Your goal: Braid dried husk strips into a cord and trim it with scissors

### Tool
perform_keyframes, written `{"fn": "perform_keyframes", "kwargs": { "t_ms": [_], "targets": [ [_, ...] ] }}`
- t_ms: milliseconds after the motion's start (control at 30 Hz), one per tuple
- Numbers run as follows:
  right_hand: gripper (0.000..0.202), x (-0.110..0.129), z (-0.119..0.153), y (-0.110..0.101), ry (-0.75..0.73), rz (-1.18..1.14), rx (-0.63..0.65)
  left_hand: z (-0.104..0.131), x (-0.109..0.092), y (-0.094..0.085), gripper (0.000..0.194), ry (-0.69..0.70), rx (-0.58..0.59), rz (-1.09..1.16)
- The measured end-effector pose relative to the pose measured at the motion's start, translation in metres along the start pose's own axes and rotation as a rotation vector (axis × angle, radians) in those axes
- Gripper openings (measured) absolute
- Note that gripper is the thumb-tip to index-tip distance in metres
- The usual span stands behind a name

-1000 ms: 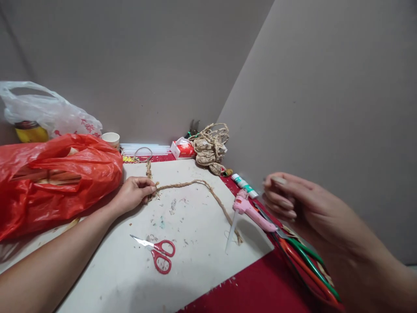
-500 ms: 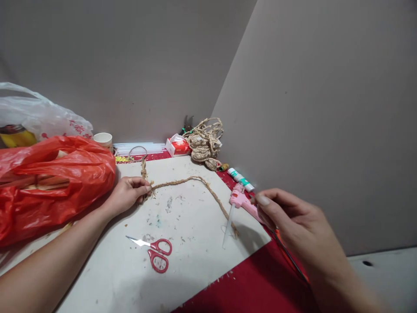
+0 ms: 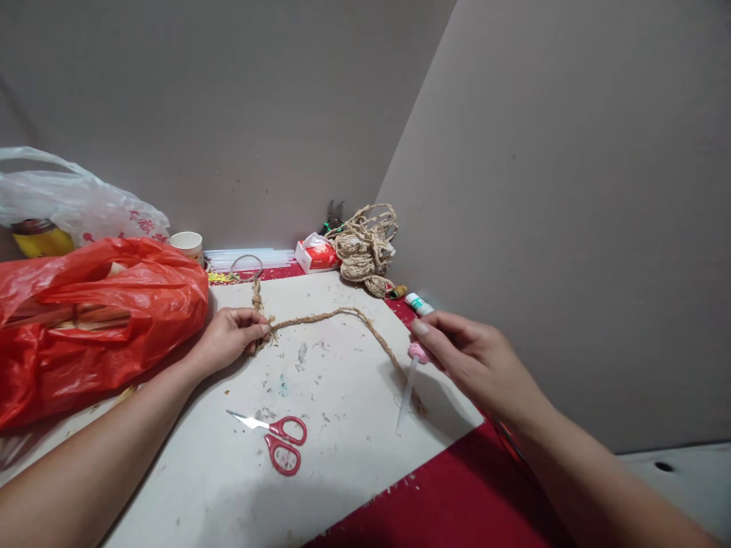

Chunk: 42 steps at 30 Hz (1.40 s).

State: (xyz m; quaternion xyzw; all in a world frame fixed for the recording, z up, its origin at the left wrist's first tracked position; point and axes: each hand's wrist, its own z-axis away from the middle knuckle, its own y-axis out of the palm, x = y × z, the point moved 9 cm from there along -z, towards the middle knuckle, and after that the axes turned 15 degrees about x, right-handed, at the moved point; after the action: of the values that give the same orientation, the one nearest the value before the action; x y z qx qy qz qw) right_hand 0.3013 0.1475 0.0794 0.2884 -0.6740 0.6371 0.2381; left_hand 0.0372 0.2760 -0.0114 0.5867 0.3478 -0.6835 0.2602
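Note:
My left hand (image 3: 237, 339) is closed at the left end of a braided straw rope (image 3: 311, 318), pinching it near frayed fibres. From there the rope runs across the white board and bends down to the right. A metal ring (image 3: 247, 267) with a knotted cord stands just beyond these fingers. My right hand (image 3: 468, 354) hovers over the right side, thumb and fingertips pinched together; what they hold, if anything, I cannot make out. Behind it a pink glue gun (image 3: 419, 353) is mostly hidden, with a translucent glue stick (image 3: 406, 399) sticking out toward me.
Red-handled scissors (image 3: 279, 441) lie on the white board (image 3: 343, 472). A red plastic bag (image 3: 165, 281) of sticks fills the left. Along the back are a paper cup (image 3: 187, 243), glue sticks (image 3: 274, 257), a tissue box (image 3: 311, 257) and coiled straw rope (image 3: 359, 255). Grey walls stand close.
My right hand has moved left and slightly up, now covering most of the glue gun. My left hand keeps its hold on the rope. The whole view has shifted slightly.

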Motion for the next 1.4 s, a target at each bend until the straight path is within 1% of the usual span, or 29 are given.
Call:
{"fn": "perform_keyframes", "kwargs": {
  "t_ms": [100,167,267,333,433,500,567,633,700,767,800,867,933,967,1033,1100,1167,1233,1267,1333,1400],
  "targets": [
    [0.028,-0.006,-0.039,0.006,-0.016,0.060,0.074,0.001,-0.001,0.000,0.020,0.001,-0.003,-0.015],
    [0.025,-0.013,-0.068,0.012,-0.010,0.159,0.112,0.001,-0.001,0.000,0.019,0.003,0.004,-0.025],
    [0.018,-0.027,-0.108,0.024,0.047,0.380,0.151,0.001,0.000,-0.001,0.018,0.002,0.008,-0.034],
    [0.014,-0.036,-0.129,0.032,0.080,0.444,0.164,0.000,0.001,-0.001,0.018,0.003,0.005,-0.034],
    [0.011,-0.045,-0.150,0.047,0.104,0.486,0.224,-0.001,0.001,0.000,0.017,0.007,0.011,-0.027],
    [0.010,-0.048,-0.157,0.057,0.113,0.511,0.284,-0.001,0.001,0.001,0.017,0.004,0.011,-0.020],
    [0.008,-0.049,-0.159,0.062,0.118,0.528,0.330,0.000,-0.001,0.001,0.017,-0.005,0.005,-0.015],
    [0.007,-0.048,-0.158,0.059,0.120,0.539,0.329,0.002,-0.002,0.002,0.017,-0.014,-0.003,-0.012],
    [0.010,-0.044,-0.153,0.051,0.119,0.538,0.300,0.003,-0.004,0.001,0.017,-0.015,-0.010,-0.012],
    [0.015,-0.039,-0.144,0.044,0.110,0.517,0.294,0.003,-0.006,0.002,0.017,-0.009,-0.011,-0.012],
    [0.016,-0.037,-0.138,0.043,0.102,0.502,0.312,0.003,-0.007,0.002,0.017,-0.006,-0.009,-0.012],
    [0.018,-0.035,-0.123,0.047,0.072,0.458,0.411,0.003,-0.007,0.003,0.017,-0.002,-0.003,-0.007],
    [0.015,-0.034,-0.107,0.057,0.050,0.425,0.531,0.002,-0.006,0.004,0.017,0.002,0.002,-0.003],
    [0.014,-0.035,-0.101,0.061,0.050,0.433,0.567,0.002,-0.006,0.003,0.017,0.003,0.002,-0.002],
    [0.012,-0.039,-0.092,0.063,0.064,0.507,0.572,0.001,-0.004,0.003,0.017,0.001,-0.003,-0.003],
    [0.010,-0.041,-0.090,0.063,0.074,0.595,0.535,0.001,-0.003,0.002,0.017,-0.002,-0.008,-0.001],
    [0.011,-0.041,-0.088,0.065,0.059,0.609,0.526,0.001,-0.003,0.002,0.016,0.002,-0.006,0.005],
    [0.012,-0.037,-0.082,0.069,0.033,0.526,0.551,0.001,-0.003,0.002,0.016,0.007,0.000,0.010],
    [0.013,-0.031,-0.076,0.073,0.013,0.442,0.584,0.001,-0.003,0.002,0.016,0.007,0.000,0.012],
    [0.017,-0.014,-0.057,0.084,-0.029,0.213,0.694,0.001,-0.003,0.002,0.016,0.007,-0.001,0.018],
    [0.022,0.011,-0.030,0.097,-0.056,0.003,0.831,0.000,-0.001,0.002,0.016,0.012,0.002,0.025]
  ]
}}
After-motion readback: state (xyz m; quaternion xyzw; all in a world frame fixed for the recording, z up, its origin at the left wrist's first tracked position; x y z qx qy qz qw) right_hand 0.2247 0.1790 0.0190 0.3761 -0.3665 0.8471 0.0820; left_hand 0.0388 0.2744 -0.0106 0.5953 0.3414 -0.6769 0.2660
